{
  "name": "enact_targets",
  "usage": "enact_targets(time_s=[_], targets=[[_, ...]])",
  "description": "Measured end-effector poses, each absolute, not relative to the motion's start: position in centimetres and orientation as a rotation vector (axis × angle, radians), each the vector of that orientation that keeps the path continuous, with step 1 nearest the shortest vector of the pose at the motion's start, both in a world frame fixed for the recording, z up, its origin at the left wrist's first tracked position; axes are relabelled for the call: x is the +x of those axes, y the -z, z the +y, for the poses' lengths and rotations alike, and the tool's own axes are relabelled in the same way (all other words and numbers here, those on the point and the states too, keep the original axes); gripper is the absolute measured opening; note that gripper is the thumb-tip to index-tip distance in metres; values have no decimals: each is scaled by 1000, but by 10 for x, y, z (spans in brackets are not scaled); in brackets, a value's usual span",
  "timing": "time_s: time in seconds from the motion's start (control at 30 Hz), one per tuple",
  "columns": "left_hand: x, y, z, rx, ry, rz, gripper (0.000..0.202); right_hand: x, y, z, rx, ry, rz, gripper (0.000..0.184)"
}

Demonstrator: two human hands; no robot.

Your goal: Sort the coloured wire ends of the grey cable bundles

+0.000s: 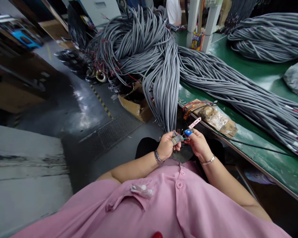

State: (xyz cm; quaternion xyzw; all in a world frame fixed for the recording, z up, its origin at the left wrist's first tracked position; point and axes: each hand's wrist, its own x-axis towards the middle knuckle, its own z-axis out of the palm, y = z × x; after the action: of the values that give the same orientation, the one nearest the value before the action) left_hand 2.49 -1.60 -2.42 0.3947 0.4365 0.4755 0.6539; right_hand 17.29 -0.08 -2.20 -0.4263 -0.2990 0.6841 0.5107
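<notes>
My left hand (166, 146) is closed on the stripped end of a grey cable, from which thin coloured wires (178, 132) fan out. A grey knitted cover with yellow stripes (176, 139) wraps its thumb. Close beside it, my right hand (200, 144) pinches at the same wires; a blue piece (188, 132) sits at its thumb tip. Out of the right hand's grip sticks a flat pink strip with holes (195, 123). The fingers hide most of what it belongs to. Just beyond both hands, a bundle of grey cables (167, 96) hangs over the table's edge.
A green table (254, 140) runs along the right, bearing long grey cables (228, 79) and a wooden block with wires (213, 115). An open cardboard box (131, 107) stands on the floor beyond the hands. A person's white sleeve (173, 12) shows at the back.
</notes>
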Motion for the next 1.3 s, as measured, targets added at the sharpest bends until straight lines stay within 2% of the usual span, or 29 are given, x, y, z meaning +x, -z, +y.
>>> enact_targets(time_s=[0.1,0.27,0.5,0.73,1.3], targets=[[22,19,-15,872,-1049,1001,29,181,23,3,-975,-1636,-628,33],[19,5,-10,879,-984,926,34,194,13,16,-911,-1693,-567,57],[27,-7,6,882,-872,738,33,195,1,26,-920,-1621,-635,42],[39,-3,17,780,-909,716,32,186,2,21,-897,-1504,-585,38],[38,6,12,781,-892,745,27,182,3,21,-852,-1459,-529,30]])
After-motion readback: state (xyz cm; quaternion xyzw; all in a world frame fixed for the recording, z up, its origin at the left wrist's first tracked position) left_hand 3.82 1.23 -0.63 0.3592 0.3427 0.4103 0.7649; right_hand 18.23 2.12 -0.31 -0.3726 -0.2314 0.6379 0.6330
